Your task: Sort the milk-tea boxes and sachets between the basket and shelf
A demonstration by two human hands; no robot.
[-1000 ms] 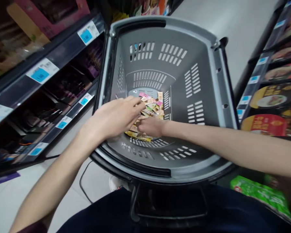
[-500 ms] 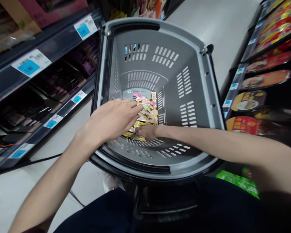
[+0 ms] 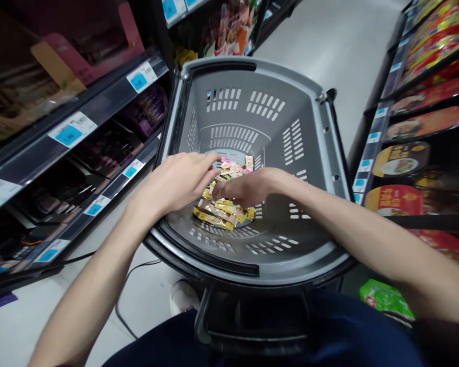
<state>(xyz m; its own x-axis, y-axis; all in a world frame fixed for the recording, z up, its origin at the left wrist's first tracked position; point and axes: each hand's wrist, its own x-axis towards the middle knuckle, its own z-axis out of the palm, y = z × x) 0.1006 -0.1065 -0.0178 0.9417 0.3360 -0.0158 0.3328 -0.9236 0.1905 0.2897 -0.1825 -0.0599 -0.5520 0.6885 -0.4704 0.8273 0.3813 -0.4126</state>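
A grey shopping basket with slotted walls stands open in front of me. Small yellow packets lie on its bottom, with pink and cream packets farther back. My left hand reaches over the basket's left side, palm down, fingers stretched out above the packets and nothing seen in them. Inside the basket my right hand hangs over the packets with its fingers bent down; the fingertips are partly hidden, and whether they hold a packet is not clear.
Shelves with blue price tags run along the left. On the right, a shelf holds red and yellow packages. A green bag lies at the lower right. A thin cable crosses the floor, near a white shoe.
My right hand has risen from the near packets and moved farther back, so the yellow ones show more. My left hand remains over the basket's left side. The view has shifted slightly.
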